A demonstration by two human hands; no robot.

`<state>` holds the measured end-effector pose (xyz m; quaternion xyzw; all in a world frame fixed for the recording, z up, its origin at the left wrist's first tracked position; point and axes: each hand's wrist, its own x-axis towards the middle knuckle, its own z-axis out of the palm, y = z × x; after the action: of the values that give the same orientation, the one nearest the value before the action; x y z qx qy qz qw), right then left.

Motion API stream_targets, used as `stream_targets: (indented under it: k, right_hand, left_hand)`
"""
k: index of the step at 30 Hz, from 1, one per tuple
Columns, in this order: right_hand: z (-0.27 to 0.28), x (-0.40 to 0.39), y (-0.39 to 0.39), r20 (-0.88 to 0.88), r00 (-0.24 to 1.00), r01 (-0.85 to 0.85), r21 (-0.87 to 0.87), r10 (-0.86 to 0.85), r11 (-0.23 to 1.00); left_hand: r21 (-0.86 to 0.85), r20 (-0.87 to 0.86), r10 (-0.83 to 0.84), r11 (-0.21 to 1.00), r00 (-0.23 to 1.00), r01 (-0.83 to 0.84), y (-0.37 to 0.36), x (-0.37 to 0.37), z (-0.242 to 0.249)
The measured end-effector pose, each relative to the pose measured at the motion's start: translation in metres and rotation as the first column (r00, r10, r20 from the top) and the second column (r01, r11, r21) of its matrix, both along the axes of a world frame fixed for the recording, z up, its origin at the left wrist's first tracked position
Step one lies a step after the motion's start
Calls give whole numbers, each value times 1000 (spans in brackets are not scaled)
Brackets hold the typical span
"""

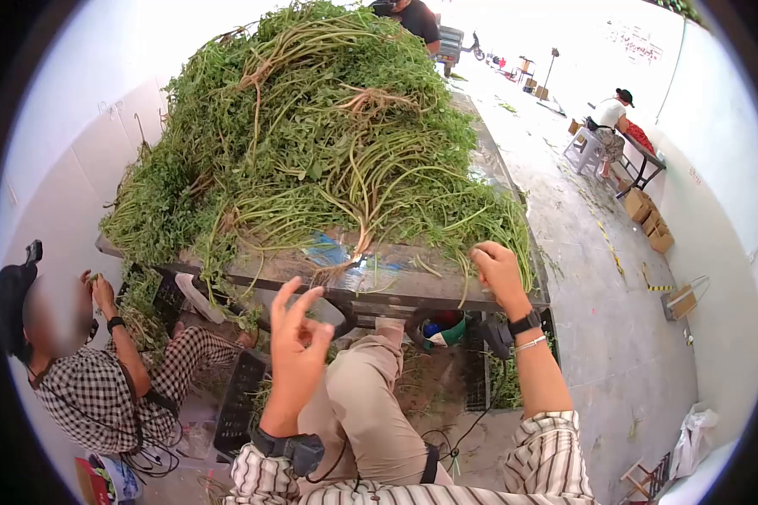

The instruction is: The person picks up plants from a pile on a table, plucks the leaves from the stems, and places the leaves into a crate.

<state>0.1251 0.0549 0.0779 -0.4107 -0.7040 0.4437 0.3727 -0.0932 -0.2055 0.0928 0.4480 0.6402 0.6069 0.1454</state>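
Note:
A big heap of leafy green plants [312, 151] with long stems and pale brown roots covers most of the dark table [261, 268]. My left hand [299, 353] is raised in front of the table's near edge, fingers apart, with nothing seen in it. At the right front of the heap, my right hand [501, 276] has its fingers curled and pinched together at a thin green stem [466, 282] that hangs over the edge. One rooted plant [365, 231] lies between the hands, its root toward me.
On the left sits a co-worker [101, 379] in a checked shirt, hands raised. Under the table are a green bucket [448, 330] and black crates [242, 400]. Other people are farther back, one at a small table [646, 151]. Cardboard boxes [648, 219] stand along the right wall.

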Motion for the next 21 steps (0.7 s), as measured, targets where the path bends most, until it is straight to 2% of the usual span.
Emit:
stream_targets:
  k: [1,3,5,6,7,8,9,11,12,13,15,16,21]
  right_hand:
    - [-5,10,3,5,1000,0,1,0,1000]
    - [-18,25,10,123,992,32,37,-36,999]
    - [-18,29,4,102,993,53,-5,-52,999]
    - [-20,30,2,139,988,57,106,-72,993]
    - [-21,28,0,172,981,55,216,-93,975]
    - [-18,26,-3,185,976,68,240,-114,968]
    - [-17,23,-3,188,976,60,249,-109,967]
    - [-16,20,-2,295,949,-2,366,-114,930]
    - [-14,17,-2,408,903,-14,350,-139,937]
    - [-12,15,-5,412,901,-18,351,-137,936]
    - [-8,10,-12,655,726,-134,432,-208,892]
    - [-17,9,-8,699,681,-176,446,-218,878]
    - [-22,12,-2,690,685,-139,440,-234,887]
  left_hand:
    - [51,69,-56,997,996,52,6,8,-1]
    - [21,74,-103,995,992,102,19,28,-1]
    - [69,194,-253,967,948,244,35,52,-4]
    - [74,193,-251,968,948,242,42,65,-3]
    - [138,281,-324,945,903,296,50,78,-1]
    - [209,362,-396,917,844,341,58,91,0]
    - [219,361,-394,917,845,334,67,101,-3]
    - [302,431,-486,872,760,386,87,119,-13]
    - [333,478,-501,863,722,379,94,125,-13]
    - [335,481,-500,864,721,375,99,129,-15]
    - [376,503,-483,869,717,321,111,130,-25]
    - [378,504,-486,867,714,324,118,129,-32]
    - [415,570,-438,884,695,216,142,121,-47]
